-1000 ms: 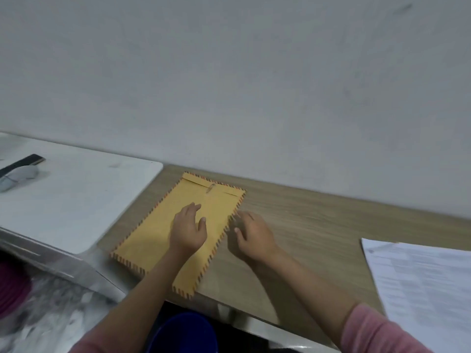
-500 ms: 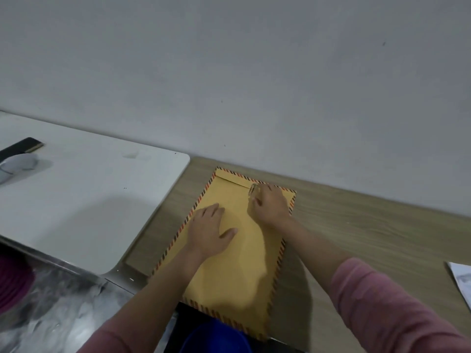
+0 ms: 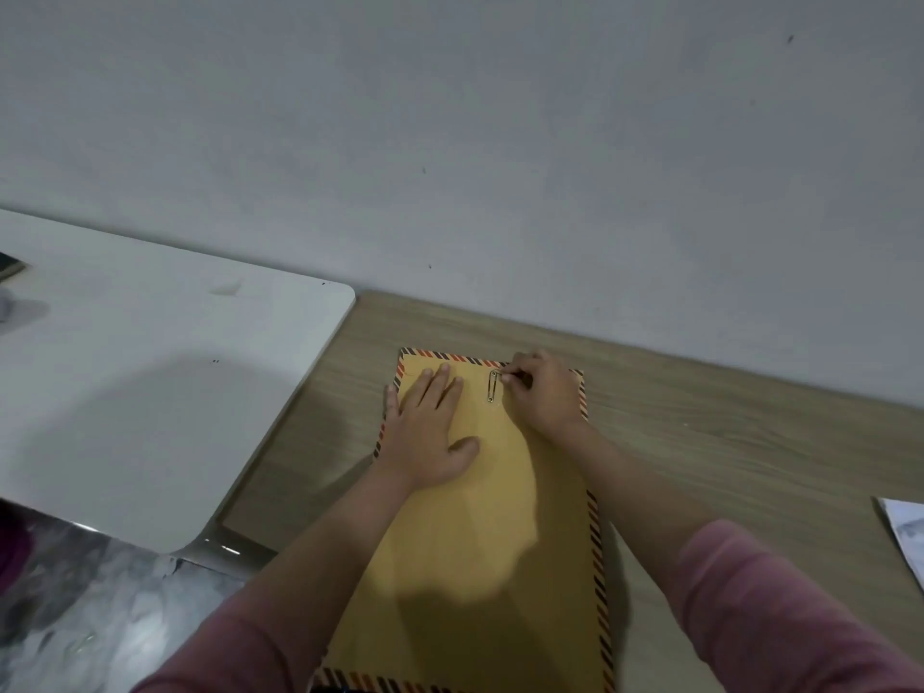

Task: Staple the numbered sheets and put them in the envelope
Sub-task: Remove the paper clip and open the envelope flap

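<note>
I see the envelope lying flat on the wooden table, running toward six o'clock. Left hand presses it, fingers spread; right hand pinches near the metal clasp at twelve o'clock (sheets sit at three o'clock).

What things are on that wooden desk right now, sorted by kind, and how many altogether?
Envelopes: 1, the yellow envelope with a striped border
Paper clips: 1, the paper clip at its top edge
Paper sheets: 1 corner showing at the right edge; the rest is out of view
Total: 3
</note>
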